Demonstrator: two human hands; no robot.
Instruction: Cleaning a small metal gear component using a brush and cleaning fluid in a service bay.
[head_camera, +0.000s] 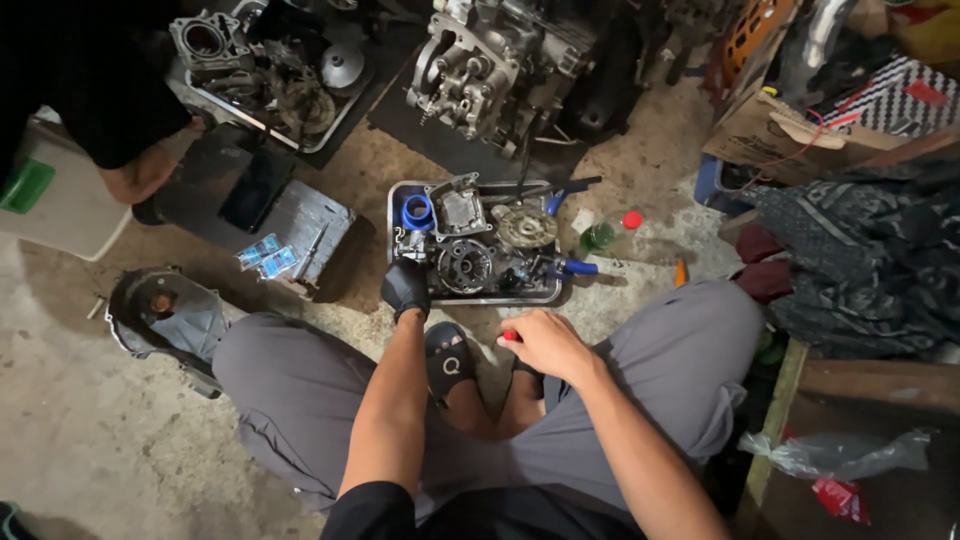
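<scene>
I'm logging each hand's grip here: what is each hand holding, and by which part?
Right hand closes round a red-tipped tool, apparently its handle. Gloved left hand rests at the metal tray; any hold is hidden.

This is a repair workshop for engines, set up right on a dirty concrete floor (90, 440); a metal tray (480, 297) full of oily engine parts sits on the ground; a big engine block (490, 70) stands behind it; another tray of parts (265, 85) lies to the side; a torn cardboard box (780, 135) and rags pile up nearby.
</scene>
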